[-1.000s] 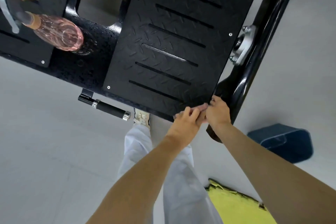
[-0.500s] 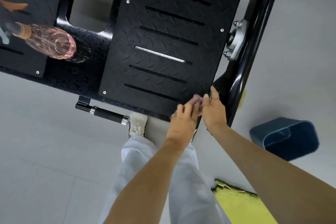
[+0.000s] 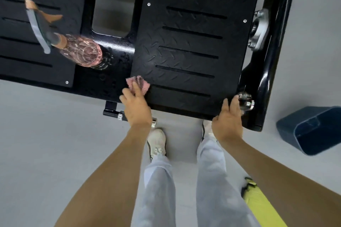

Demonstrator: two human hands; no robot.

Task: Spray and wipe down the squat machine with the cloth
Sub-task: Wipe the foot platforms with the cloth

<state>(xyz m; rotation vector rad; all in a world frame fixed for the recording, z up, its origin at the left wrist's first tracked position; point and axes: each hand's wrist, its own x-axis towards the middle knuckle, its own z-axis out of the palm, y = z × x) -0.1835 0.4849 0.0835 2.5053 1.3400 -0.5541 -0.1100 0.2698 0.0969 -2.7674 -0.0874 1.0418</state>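
Observation:
The squat machine's black ridged footplate (image 3: 190,46) fills the top of the view, with a black tube frame (image 3: 275,42) along its right side. My left hand (image 3: 136,107) presses a small pink cloth (image 3: 138,84) onto the plate's near left corner with straight fingers. My right hand (image 3: 227,123) rests flat on the plate's near right corner, beside a shiny metal knob (image 3: 246,101). A clear pinkish spray bottle (image 3: 81,51) with a grey trigger lies on its side on the plate at the left.
A dark blue bin (image 3: 311,131) lies tipped on the grey floor at the right. A yellow mat (image 3: 262,206) shows at the bottom right. A black handle with chrome ends (image 3: 112,113) sticks out under the plate. My legs and white shoes stand just before the plate.
Both hands were together at the plate's near right corner. My left hand has slid left along the near edge with the cloth; my right hand stays at the corner.

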